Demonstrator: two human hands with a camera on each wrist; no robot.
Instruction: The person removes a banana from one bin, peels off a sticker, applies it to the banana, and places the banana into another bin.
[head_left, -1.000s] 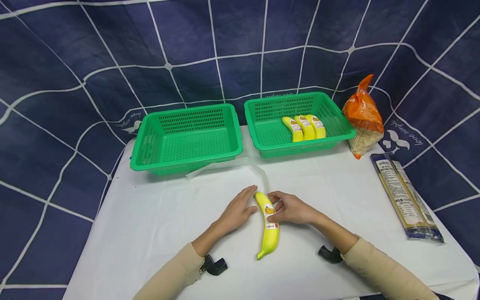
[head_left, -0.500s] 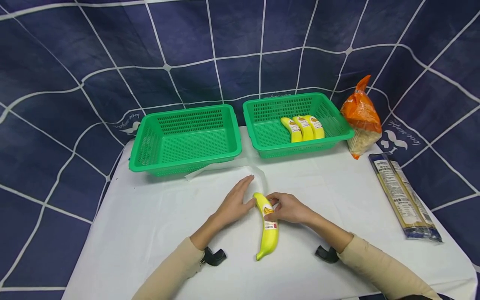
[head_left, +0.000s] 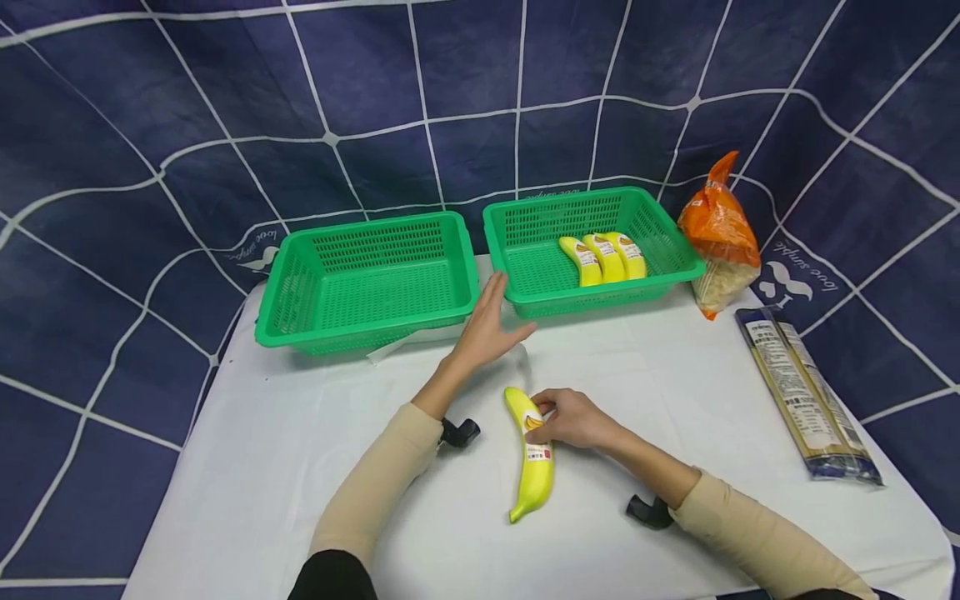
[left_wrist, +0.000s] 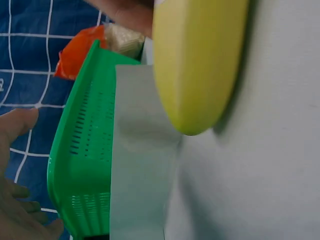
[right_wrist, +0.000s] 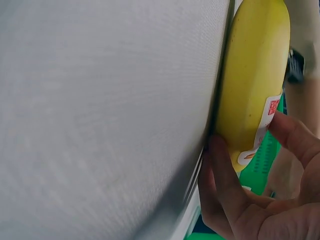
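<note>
A yellow banana [head_left: 535, 487] with a white label lies lengthwise on the white table. My right hand [head_left: 573, 419] holds it near its far end, thumb on the label and fingers against its right side, as the right wrist view also shows around the banana [right_wrist: 255, 75]. My left hand [head_left: 483, 332] is apart from the banana, its fingers stretched forward toward the gap between two green baskets and its thumb spread to the right. A pale, flat strip [left_wrist: 142, 160] runs beside the basket in the left wrist view; my left arm partly covers it in the head view.
The left green basket [head_left: 382, 323] holds nothing visible. Inside the right green basket [head_left: 536, 304], three labelled bananas [head_left: 606, 260] lie side by side. An orange bag [head_left: 720, 233] stands at its right, with long flat packets [head_left: 802, 392] nearer the table's right edge.
My left hand has left the banana's far tip and moved forward, toward the gap between the baskets. My right hand stays on the banana, which has barely moved.
</note>
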